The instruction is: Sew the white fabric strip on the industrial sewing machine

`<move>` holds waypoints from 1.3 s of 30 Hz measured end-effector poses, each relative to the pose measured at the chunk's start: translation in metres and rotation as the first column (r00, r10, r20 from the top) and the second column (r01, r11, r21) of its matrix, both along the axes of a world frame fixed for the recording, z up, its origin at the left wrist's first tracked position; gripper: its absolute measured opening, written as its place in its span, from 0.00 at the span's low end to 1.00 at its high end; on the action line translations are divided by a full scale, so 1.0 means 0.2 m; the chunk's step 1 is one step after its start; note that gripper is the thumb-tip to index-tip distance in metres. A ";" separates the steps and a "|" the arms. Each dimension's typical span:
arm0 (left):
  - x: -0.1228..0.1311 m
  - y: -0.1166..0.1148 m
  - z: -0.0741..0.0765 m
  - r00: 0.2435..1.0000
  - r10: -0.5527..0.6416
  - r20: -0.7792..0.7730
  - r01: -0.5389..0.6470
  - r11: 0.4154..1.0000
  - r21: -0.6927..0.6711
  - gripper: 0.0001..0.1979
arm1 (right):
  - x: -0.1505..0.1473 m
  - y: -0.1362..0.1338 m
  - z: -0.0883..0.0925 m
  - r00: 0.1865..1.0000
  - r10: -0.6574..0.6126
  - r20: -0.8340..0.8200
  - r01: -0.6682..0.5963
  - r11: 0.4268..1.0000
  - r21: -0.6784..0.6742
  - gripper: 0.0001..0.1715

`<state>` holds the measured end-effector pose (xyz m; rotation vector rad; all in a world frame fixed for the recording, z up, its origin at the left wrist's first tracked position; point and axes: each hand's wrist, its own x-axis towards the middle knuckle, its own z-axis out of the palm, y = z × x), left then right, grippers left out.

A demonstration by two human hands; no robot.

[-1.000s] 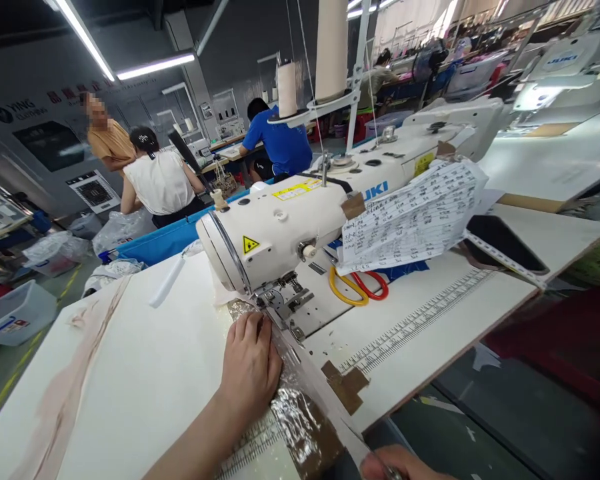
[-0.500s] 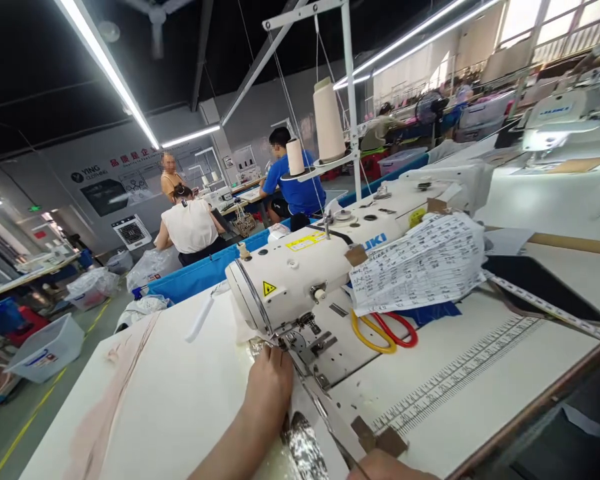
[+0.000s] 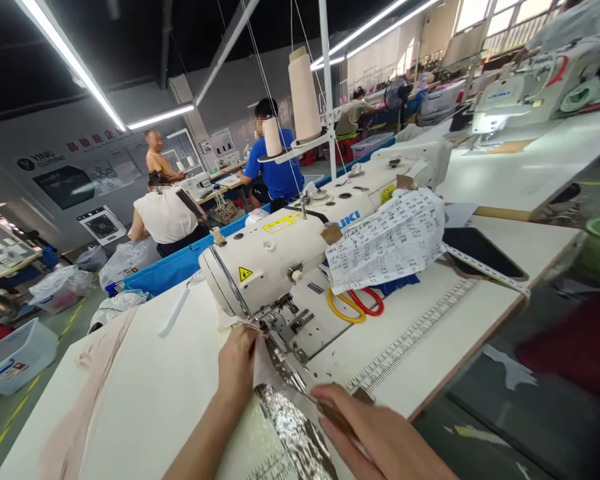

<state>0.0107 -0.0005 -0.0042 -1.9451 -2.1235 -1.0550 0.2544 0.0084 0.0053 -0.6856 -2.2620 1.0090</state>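
Head view, guiding step: left hand [image 3: 237,363] and right hand [image 3: 375,437], flat and unclenched, press fabric strip [image 3: 293,420] at sewing machine [image 3: 275,257].

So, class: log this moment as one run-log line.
left hand: flat on fabric strip beside sewing machine | right hand: laid on strip, nearer table edge | scissors: untouched

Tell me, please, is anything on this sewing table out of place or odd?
Yes: a creased paper is taped to the machine and droops over the scissors, half hiding them. Nothing else stands out.
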 end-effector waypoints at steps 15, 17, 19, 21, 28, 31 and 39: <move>-0.06 0.02 0.00 0.952 -0.094 0.290 0.113 0.993 -0.047 0.14 | -0.24 0.15 -0.03 0.971 -0.135 0.198 0.055 0.929 0.366 0.16; -0.05 0.02 0.00 0.948 -0.096 0.303 0.113 0.993 -0.040 0.14 | -0.25 0.15 -0.03 0.968 -0.139 0.209 0.050 0.922 0.384 0.15; -0.05 0.02 0.00 0.944 -0.097 0.314 0.114 0.993 -0.033 0.13 | -0.25 0.15 -0.03 0.966 -0.137 0.219 0.038 0.915 0.401 0.13; -0.05 0.02 0.00 0.944 -0.095 0.316 0.111 0.993 -0.033 0.13 | -0.25 0.15 -0.02 0.964 -0.138 0.227 0.032 0.909 0.416 0.13; -0.06 0.02 -0.01 0.956 -0.080 0.281 0.097 0.994 -0.049 0.14 | -0.26 0.15 -0.03 0.958 -0.156 0.240 0.033 0.892 0.450 0.16; -0.06 0.02 -0.01 0.965 -0.085 0.247 0.097 0.995 -0.038 0.13 | -0.26 0.15 -0.04 0.959 -0.158 0.235 0.029 0.881 0.473 0.17; -0.04 0.03 -0.02 0.989 -0.084 0.122 0.087 0.996 -0.021 0.06 | -0.27 0.15 -0.05 0.961 -0.172 0.217 0.023 0.831 0.556 0.18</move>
